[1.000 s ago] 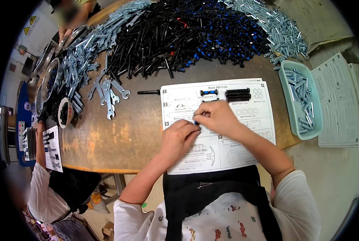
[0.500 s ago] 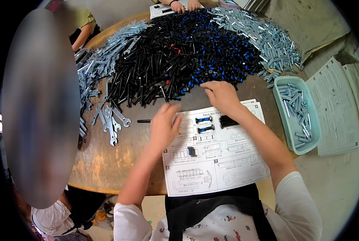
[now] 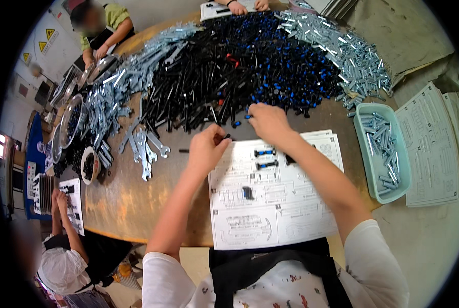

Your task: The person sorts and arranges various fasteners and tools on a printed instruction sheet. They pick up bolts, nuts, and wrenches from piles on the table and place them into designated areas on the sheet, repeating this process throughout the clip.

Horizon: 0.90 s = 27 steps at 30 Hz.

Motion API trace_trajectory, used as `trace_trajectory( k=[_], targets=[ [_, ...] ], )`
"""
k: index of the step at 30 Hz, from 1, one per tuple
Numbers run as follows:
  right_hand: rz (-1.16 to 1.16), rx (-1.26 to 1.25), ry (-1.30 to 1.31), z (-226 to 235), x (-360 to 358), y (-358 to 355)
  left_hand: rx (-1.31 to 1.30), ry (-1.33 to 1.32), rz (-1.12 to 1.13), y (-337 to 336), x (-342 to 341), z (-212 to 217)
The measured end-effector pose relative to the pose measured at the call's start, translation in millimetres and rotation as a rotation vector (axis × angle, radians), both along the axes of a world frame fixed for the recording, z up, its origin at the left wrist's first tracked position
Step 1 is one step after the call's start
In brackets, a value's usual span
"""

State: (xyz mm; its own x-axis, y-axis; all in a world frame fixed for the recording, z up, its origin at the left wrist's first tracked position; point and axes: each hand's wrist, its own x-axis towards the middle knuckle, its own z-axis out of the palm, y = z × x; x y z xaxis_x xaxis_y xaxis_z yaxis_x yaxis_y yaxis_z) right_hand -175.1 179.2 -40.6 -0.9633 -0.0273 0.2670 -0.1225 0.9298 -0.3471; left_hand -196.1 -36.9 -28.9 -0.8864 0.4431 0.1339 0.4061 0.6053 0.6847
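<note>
My left hand (image 3: 206,148) is closed, pinching a short black bolt (image 3: 227,136) just above the top left corner of a printed parts sheet (image 3: 245,233). At the near edge of the heap of black bolts with blue bands (image 3: 296,69), my right hand (image 3: 268,123) has its fingers bent together. A small blue-banded piece (image 3: 248,116) shows beside its fingertips; whether they grip it is unclear. On the sheet lie two blue-banded bolts (image 3: 265,153) and a short dark-blue piece (image 3: 248,193). Black parts (image 3: 291,160) are partly hidden under my right forearm.
Flat wrenches (image 3: 145,154) and long black bolts (image 3: 188,92) pile up leftward. Silver sleeves fill the far right (image 3: 360,61) and a pale green bin (image 3: 360,154). A white bowl (image 3: 90,165) stands left. Co-workers' hands (image 3: 60,200) are at the table's left and far sides.
My left hand has moved up slightly and now pinches a black bolt. My right hand has shifted left along the heap's edge. The view has turned, and a large blur on the left is gone.
</note>
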Motion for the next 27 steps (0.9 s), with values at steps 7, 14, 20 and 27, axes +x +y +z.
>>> trace_trajectory(
  k=[7,14,20,27],
  targets=[
    [0.316,-0.619,-0.230,36,85,-11,0.259,-0.374,-0.007,-39,111,-3],
    [0.405,-0.386,-0.099,11,108,-52,0.048,0.170,-0.115,-34,140,-10],
    [0.411,-0.246,-0.167,14,110,-60,0.092,0.162,-0.082,-33,149,-9],
    [0.484,-0.123,-0.176,20,110,-53,0.158,0.097,-0.089,-32,146,-7]
  ],
)
